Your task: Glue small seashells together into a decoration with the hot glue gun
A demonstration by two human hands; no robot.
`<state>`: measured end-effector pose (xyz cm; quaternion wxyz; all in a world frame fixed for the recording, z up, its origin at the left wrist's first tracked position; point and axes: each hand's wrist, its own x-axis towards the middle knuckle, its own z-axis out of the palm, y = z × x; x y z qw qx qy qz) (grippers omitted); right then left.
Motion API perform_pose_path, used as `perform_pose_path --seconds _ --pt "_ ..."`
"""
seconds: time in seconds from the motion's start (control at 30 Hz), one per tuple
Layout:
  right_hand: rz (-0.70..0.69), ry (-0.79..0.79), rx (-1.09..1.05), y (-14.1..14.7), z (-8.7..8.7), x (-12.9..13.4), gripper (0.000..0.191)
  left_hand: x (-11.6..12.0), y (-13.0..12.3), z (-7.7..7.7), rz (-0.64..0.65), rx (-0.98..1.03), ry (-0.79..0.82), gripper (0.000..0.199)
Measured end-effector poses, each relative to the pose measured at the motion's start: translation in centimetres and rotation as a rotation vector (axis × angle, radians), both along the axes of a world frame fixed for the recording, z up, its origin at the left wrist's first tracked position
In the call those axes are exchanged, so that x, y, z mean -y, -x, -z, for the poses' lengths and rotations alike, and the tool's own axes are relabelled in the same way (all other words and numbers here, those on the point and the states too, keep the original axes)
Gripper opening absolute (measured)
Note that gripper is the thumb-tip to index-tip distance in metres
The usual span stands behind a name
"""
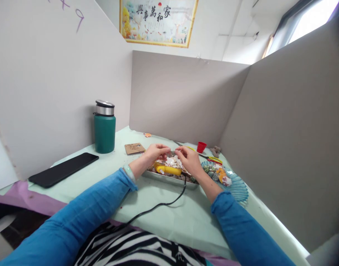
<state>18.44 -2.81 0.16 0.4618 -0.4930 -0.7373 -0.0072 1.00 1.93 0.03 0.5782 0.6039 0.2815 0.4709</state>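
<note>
1. Off we go at the left edge of the green-covered desk [158, 223]: a flat black slab [64, 170], probably a phone, smooth and round-cornered.
2. Hard by the same edge, nearer the far-left corner, stands a green bottle [105, 133], cylindrical, with a shiny metal collar under its lid.
3. Next, a square brown card [134, 148] lies flat, and beyond it a little orange cutout [147, 135] sits by the far edge.
4. Here's the left hand [156, 151], over the tray's left part: fingers curled, thumb and forefinger nearly meeting. Anything pinched there? I cannot tell.
5. Mid-desk, the metal tray [169, 180] carries the shells [173, 161], with a yellow glue gun [172, 170] lying across them. The shells look light, hard and brittle at thin rims, best taken by the edges with fingertips. The gun should be light, stiff plastic; grip the smooth handle and mind the flexible black cord [161, 204].
6. The right hand [190, 159] faces its partner across a narrow gap, fingertips drawn together; its grip, too, I cannot make out.
7. Towards the far-right corner: a tapered red cup [202, 147] and yellow-handled scissors [216, 160].
8. Last, along the right edge, a ribbed, translucent blue dish [239, 187] bears more shells [221, 175], knobbly and mixed in colour.
</note>
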Motion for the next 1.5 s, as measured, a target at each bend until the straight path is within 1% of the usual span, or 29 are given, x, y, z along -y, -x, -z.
perform_pose_path --seconds 0.07,0.13,0.23,0.33,0.4,0.47,0.6,0.7,0.8,0.93,1.13,1.27,1.37,1.5 --pt "0.024 0.007 0.037 -0.2 -0.1 -0.1 0.027 0.0 0.0 -0.1 -0.005 -0.003 -0.003 0.027" --pt "0.060 0.051 0.107 -0.6 -0.3 -0.3 0.026 0.0 0.0 -0.1 -0.023 -0.008 0.006 0.026" --pt "0.089 0.218 0.271 -1.5 -0.5 -0.7 0.018 0.0 0.1 -0.1 -0.052 -0.009 0.027 0.024" --pt "0.072 0.434 0.415 -2.5 -0.6 -1.0 0.015 -0.1 0.1 -0.1 -0.060 0.003 0.040 0.025" --pt "0.053 0.515 0.462 -2.9 -0.7 -1.0 0.015 -0.1 0.2 0.0 -0.060 0.006 0.043 0.025" --pt "0.023 0.554 0.492 -2.9 -0.9 -0.9 0.017 -0.2 0.2 0.1 -0.062 0.004 0.042 0.026" --pt "-0.012 0.568 0.620 -2.2 -0.9 -0.4 0.024 -0.3 0.2 0.1 -0.060 0.006 0.035 0.028" --pt "0.034 0.544 0.692 -1.8 -0.7 -0.3 0.025 -0.3 0.2 0.1 -0.053 0.013 0.032 0.028" --pt "0.072 0.503 0.687 -1.8 -0.2 -0.5 0.022 -0.3 0.1 0.1 -0.047 0.016 0.033 0.028" --pt "0.050 0.474 0.659 -2.2 0.2 -1.0 0.016 -0.4 0.2 0.1 -0.053 0.015 0.035 0.028" --pt "0.063 0.422 0.571 -2.7 -0.1 -1.3 0.012 -0.3 0.2 0.2 -0.051 0.020 0.047 0.029" --pt "0.046 0.461 0.558 -2.5 -0.5 -0.9 0.013 -0.2 0.2 0.1 -0.052 0.022 0.040 0.028" --pt "0.018 0.524 0.620 -2.4 -0.5 -0.7 0.017 -0.1 0.2 0.0 -0.053 0.026 0.037 0.027" --pt "0.053 0.524 0.664 -2.2 -0.1 -0.6 0.017 -0.1 0.2 0.0 -0.055 0.019 0.037 0.026"
